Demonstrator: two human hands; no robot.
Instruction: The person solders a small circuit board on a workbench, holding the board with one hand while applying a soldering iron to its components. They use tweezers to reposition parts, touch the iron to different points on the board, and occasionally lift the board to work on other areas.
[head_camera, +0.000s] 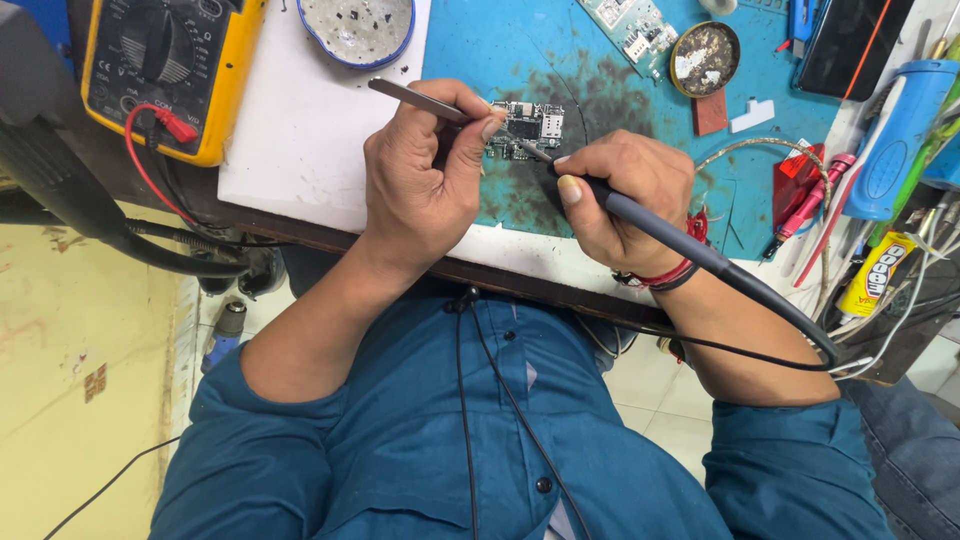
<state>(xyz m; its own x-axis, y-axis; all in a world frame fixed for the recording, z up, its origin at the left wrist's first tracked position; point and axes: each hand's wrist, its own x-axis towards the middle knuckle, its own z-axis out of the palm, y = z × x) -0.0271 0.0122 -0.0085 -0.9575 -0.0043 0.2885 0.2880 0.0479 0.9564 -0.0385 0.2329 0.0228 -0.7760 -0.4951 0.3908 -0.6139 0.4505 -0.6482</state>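
Observation:
A small dark circuit board (530, 125) lies on a blue work mat (590, 60) stained black around it. My left hand (425, 175) pinches metal tweezers (415, 100), whose tips point toward the board. My right hand (625, 190) grips a grey soldering iron (690, 245) like a pen, its tip meeting the board's near edge. The iron's black cord runs off to the right past my wrist.
A yellow multimeter (165, 65) with a red lead sits top left beside a white sheet (300, 130). A shallow dish (357, 27), a round tin (704, 58), a green circuit board (632, 28), a dark phone (850, 45), and tools and tubes (880, 270) crowd the right side.

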